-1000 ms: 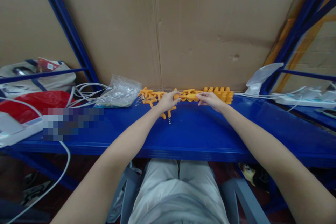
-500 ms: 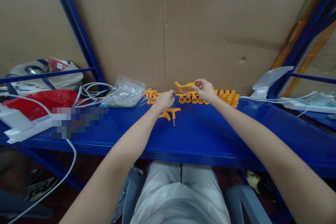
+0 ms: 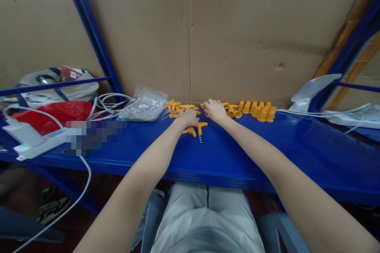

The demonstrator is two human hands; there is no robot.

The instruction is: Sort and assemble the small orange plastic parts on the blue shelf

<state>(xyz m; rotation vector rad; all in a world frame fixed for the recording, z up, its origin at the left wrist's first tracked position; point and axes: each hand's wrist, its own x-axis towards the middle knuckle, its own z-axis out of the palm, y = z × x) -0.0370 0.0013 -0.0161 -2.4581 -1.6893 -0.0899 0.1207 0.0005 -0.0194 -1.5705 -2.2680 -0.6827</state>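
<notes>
My left hand (image 3: 189, 118), its fingers curled down, is closed on an orange T-shaped corkscrew at the right side of a loose pile of corkscrews (image 3: 173, 104); the fingertips are partly hidden. Just in front of that hand lie two more, one a corkscrew (image 3: 201, 125) with its bare metal spiral toward me. My right hand (image 3: 215, 110) is down at the left end of a row of corkscrews with cone-shaped sleeves (image 3: 238, 114), fingers bent round the one there, which is mostly covered. Farther right stands a group of orange cone-shaped sleeves (image 3: 263, 112).
A clear plastic bag (image 3: 145, 102) lies left of the pile. White cables and a power strip (image 3: 41, 142) occupy the left of the blue table (image 3: 225, 158), beside a red bag (image 3: 56, 116). A cardboard wall (image 3: 237, 39) closes the back.
My right hand has moved left and down from the air to the row's left end, bringing the sleeved corkscrew it held. My left hand has stayed near the pile, sinking slightly.
</notes>
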